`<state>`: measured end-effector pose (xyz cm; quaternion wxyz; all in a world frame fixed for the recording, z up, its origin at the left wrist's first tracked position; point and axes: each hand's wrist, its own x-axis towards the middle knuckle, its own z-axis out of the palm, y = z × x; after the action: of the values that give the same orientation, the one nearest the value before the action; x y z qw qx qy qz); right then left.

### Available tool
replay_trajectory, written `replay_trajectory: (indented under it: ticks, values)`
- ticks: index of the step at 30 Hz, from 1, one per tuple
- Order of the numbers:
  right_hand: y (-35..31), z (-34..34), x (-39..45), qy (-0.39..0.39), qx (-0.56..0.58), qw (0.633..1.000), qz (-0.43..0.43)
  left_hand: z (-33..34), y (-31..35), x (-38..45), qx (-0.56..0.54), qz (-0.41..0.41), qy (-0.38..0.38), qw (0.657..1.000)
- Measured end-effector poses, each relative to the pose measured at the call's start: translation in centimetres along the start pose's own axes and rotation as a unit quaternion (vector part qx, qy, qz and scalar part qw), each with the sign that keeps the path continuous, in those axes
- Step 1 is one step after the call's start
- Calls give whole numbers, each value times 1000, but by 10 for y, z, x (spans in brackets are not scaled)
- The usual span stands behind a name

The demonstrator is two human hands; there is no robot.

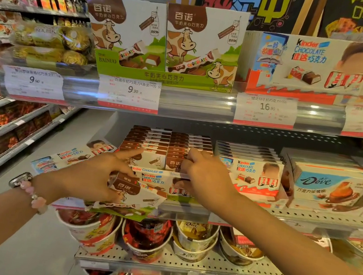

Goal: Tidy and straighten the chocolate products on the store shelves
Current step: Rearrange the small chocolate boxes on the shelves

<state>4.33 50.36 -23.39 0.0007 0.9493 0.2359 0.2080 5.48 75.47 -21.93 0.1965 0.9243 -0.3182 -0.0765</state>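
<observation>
On the middle shelf stand two rows of brown-and-white Bainuo chocolate boxes (150,142). My left hand (91,173) grips one Bainuo box (134,192) pulled out at the shelf's front edge, index finger pointing at the rows. My right hand (205,178) is closed on a flat Kinder Chocolate box (156,179) lying across the front of the Bainuo rows. Another Kinder box (67,158) lies tilted at the left end of the shelf. A neat stack of Kinder boxes (254,172) stands right of my right hand.
Dove boxes (329,187) fill the shelf's right part. The top shelf carries Bainuo display cartons (168,43), Kinder cartons (310,63) and Ferrero packs (51,41) above price tags (129,93). Tubs of wrapped chocolates (148,238) sit below. An aisle with more shelves runs left.
</observation>
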Motion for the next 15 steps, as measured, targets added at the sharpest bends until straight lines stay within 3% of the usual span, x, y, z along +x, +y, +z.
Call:
replay_trajectory:
  ticks: [9,15]
  values:
    - [23,-51,12,-19,220,974,53,-9,0,-2,24,-22,-36,999]
    - [72,-78,-5,-63,281,957,43,-10,4,1,42,-22,-44,998]
